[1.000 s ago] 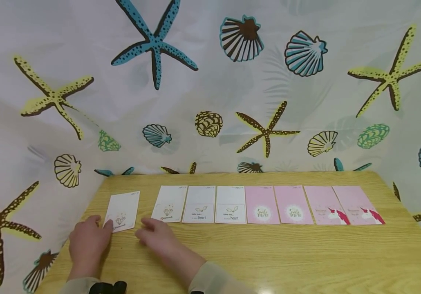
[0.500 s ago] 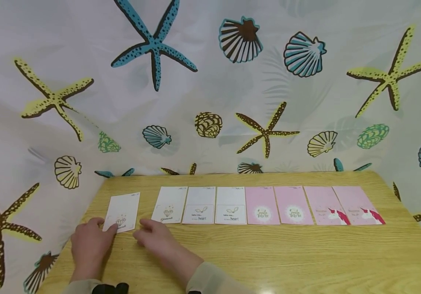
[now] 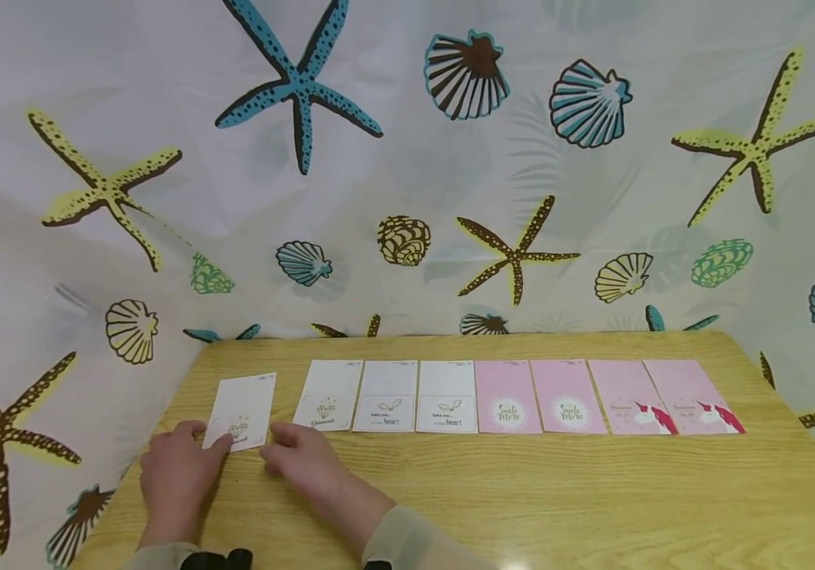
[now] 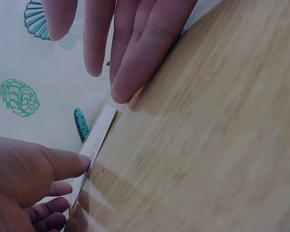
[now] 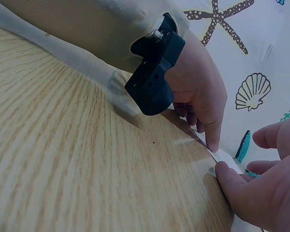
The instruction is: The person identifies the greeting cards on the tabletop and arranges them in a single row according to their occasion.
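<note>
In the head view a white card with a gold diamond print (image 3: 245,404) lies slightly turned on the table, left of a row. My left hand (image 3: 181,483) presses the tip of its straight thumb on this card's lower part, its other fingers bent loosely by the left edge. Close to the card's lower right corner is my right hand (image 3: 318,471), fingers relaxed and nothing held. In the right wrist view, the right thumb (image 5: 229,179) is at the card's near edge; whether it touches is unclear. A matching diamond card (image 3: 327,392) lies to the right.
Rightward along the row lie two white cards with wings (image 3: 386,380), two pink "Smile More" cards (image 3: 503,380) and two pink unicorn cards (image 3: 621,384). A curtain (image 3: 379,190) printed with starfish and shells hangs behind the wooden table (image 3: 557,499).
The left diamond card has slid slightly right under my left thumb, and my left hand has moved right with it. My right hand has barely shifted. The row has not changed.
</note>
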